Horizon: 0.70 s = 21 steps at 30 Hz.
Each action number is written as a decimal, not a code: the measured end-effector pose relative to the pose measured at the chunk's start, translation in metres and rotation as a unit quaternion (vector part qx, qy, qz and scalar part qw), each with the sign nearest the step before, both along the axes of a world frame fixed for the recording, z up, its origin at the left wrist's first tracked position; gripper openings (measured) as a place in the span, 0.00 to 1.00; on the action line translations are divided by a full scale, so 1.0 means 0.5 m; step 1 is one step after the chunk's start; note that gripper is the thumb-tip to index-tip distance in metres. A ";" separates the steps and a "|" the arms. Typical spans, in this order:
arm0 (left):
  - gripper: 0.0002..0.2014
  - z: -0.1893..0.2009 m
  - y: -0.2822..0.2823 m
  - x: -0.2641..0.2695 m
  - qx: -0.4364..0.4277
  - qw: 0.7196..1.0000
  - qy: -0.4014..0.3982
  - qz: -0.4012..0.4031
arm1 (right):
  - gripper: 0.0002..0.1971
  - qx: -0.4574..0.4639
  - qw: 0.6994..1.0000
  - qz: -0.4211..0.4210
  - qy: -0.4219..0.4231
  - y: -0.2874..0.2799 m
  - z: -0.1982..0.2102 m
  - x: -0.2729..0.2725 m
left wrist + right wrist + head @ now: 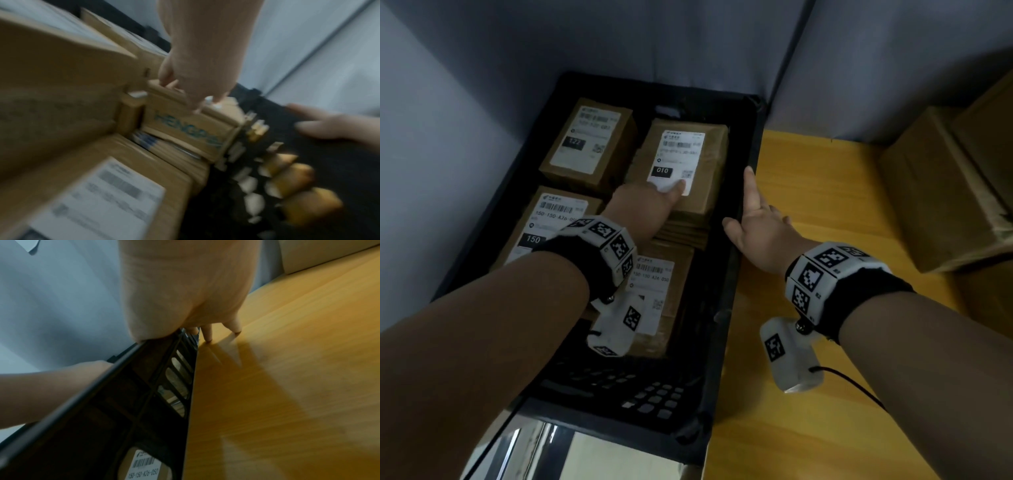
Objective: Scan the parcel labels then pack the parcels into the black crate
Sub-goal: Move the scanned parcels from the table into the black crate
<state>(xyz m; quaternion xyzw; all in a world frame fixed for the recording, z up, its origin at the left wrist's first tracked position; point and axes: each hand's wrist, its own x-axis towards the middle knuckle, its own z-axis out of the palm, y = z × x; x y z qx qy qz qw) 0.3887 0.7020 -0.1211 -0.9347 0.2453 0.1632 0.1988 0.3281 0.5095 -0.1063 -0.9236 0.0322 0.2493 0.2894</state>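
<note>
The black crate (726,308) holds several brown cardboard parcels with white labels. The parcel marked 010 (702,154) lies at the back right on top of a flat stack. My left hand (650,205) reaches into the crate, and its fingertips touch the near edge of that parcel's top (185,126). My right hand (760,226) rests flat on the crate's right rim with straight fingers; in the right wrist view its fingertips (207,337) hang down the outer wall to the table. Other parcels lie at the back left (589,140), left (551,219) and near right (664,291).
The crate stands in a corner between grey walls, against the left edge of a yellow wooden table (825,205). Large cardboard boxes (945,192) are stacked at the table's right. The crate's perforated floor (647,394) shows bare at the near end.
</note>
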 end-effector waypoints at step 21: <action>0.28 0.001 -0.029 -0.007 -0.207 0.978 0.021 -0.005 | 0.45 0.003 0.997 -0.011 -0.071 -0.013 -0.014 0.006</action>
